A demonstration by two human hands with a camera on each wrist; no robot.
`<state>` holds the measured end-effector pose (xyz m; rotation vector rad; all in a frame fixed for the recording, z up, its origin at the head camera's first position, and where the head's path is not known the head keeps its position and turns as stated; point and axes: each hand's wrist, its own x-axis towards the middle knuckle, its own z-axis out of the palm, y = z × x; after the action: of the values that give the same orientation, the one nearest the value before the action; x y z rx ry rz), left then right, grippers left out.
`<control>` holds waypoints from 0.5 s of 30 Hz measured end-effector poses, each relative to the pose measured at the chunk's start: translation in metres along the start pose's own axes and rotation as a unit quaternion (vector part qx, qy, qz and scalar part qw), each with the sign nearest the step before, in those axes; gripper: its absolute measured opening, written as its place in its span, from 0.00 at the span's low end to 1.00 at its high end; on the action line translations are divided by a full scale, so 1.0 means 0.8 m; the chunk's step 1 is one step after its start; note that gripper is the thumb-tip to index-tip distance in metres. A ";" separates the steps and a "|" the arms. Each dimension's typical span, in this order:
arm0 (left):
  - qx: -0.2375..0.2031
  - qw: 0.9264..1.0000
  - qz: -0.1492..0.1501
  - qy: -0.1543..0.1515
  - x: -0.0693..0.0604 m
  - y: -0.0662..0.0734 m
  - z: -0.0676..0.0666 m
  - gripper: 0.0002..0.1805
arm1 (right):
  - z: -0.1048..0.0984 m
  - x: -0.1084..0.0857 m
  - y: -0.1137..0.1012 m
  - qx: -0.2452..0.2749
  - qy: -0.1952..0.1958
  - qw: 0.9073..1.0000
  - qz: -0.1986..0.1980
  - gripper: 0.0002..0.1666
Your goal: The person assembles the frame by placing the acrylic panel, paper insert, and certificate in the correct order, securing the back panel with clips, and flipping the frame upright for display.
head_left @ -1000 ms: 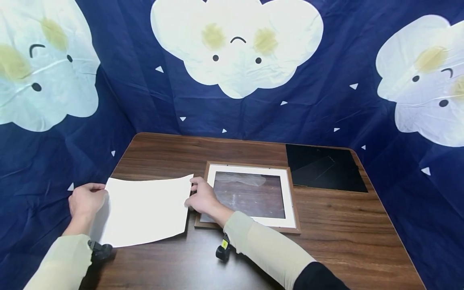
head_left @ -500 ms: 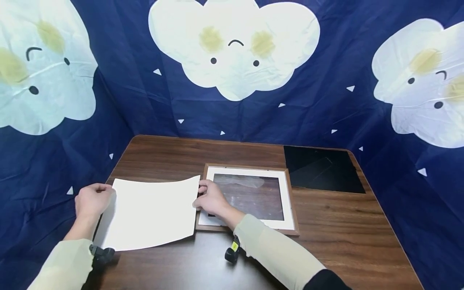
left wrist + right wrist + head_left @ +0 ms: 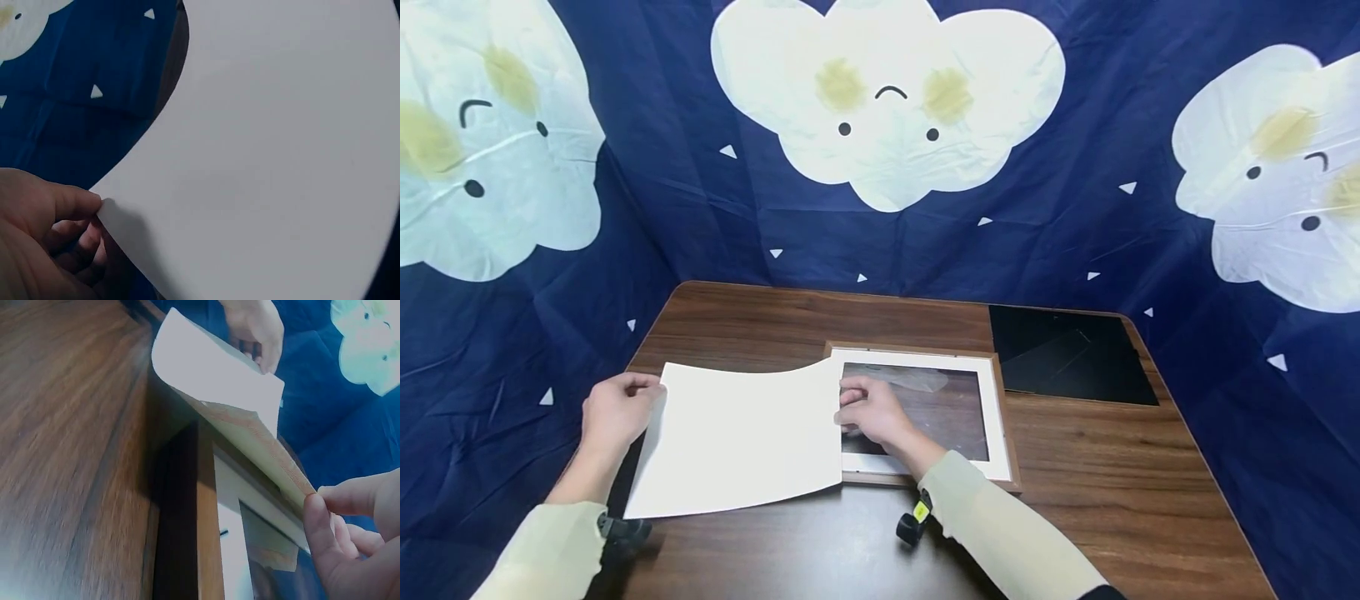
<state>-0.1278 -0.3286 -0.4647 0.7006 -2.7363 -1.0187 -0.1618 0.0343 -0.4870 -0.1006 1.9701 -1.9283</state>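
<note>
A white sheet (image 3: pixel 741 437), slightly bowed, is held up between both hands, its right part over the left side of a wooden frame (image 3: pixel 1009 433) with a white mat and a see-through middle. My left hand (image 3: pixel 615 412) pinches the sheet's left edge near the far corner; the left wrist view shows thumb and finger on the corner of the sheet (image 3: pixel 269 137). My right hand (image 3: pixel 880 412) pinches the right edge above the frame. In the right wrist view, the underside of the sheet (image 3: pixel 250 428) shows a patterned strip, and it hangs above the frame (image 3: pixel 209 550).
A black panel (image 3: pixel 1067 354) lies at the table's back right, beside the frame's far right corner. The brown wooden table (image 3: pixel 1120 483) is enclosed by dark blue cloth (image 3: pixel 925 250) with white cloud shapes on the left, back and right.
Both hands have moved right with the sheet, from beside the frame to partly over it. The frame and black panel have stayed in place.
</note>
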 end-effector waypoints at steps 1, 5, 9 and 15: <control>-0.004 1.000 0.004 -0.001 -0.002 0.002 0.002 0.18 | -0.005 -0.001 0.001 0.002 0.000 1.000 -0.001 0.38; -0.014 0.999 0.029 0.003 -0.011 0.014 0.011 0.16 | -0.022 -0.008 0.001 0.005 0.006 1.000 0.000 0.37; -0.028 0.998 0.054 0.004 -0.018 0.025 0.018 0.15 | -0.038 -0.015 -0.002 0.017 0.010 1.000 0.007 0.36; -0.068 0.993 0.089 -0.027 -0.024 0.035 0.026 0.17 | -0.064 -0.027 -0.004 0.018 0.025 0.999 0.010 0.34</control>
<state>-0.1273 -0.2888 -0.4621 0.4052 -2.6827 -1.1835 -0.1591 0.0896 -0.4796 -0.0214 1.9586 -1.9713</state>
